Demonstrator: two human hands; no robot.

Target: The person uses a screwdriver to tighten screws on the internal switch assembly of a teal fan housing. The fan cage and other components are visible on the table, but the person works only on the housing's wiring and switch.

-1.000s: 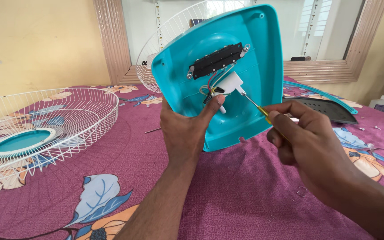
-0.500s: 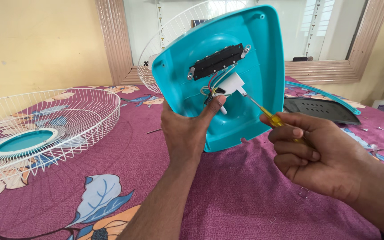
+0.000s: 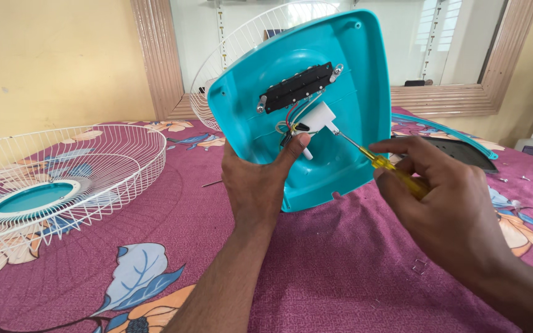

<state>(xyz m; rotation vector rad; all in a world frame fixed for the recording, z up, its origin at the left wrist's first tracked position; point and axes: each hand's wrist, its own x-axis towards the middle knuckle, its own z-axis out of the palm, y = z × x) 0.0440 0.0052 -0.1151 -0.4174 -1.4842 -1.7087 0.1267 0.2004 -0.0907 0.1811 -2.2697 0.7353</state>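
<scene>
Against our left hand (image 3: 255, 185) stands the teal fan base (image 3: 316, 92), tipped up on its lower edge on the purple floral bedspread (image 3: 340, 271), hollow underside facing us. We grip it from below: the palm and fingers wrap the left rim, hidden behind the plastic, and the thumb presses up into the hollow, its tip just below the bundle of coloured wires (image 3: 290, 120). That hand is closed on the base.

Above the thumb runs a black switch block (image 3: 297, 86), its long axis slanting up to the right, with a metal screw at each end. Just right of the thumb tip sits a small white plastic part (image 3: 319, 116), and this is where the work meets.

Our right hand (image 3: 445, 197) comes in from the lower right, fingers curled tight around the yellow-handled screwdriver (image 3: 396, 172). Its shaft lies on a diagonal, up and to the left from the fingers, the tip touching the white part's right edge. The left thumb is nearer that part than the right fingers, which stay well back along the tool.

Left of the left forearm lies a white wire fan guard (image 3: 50, 179).
</scene>
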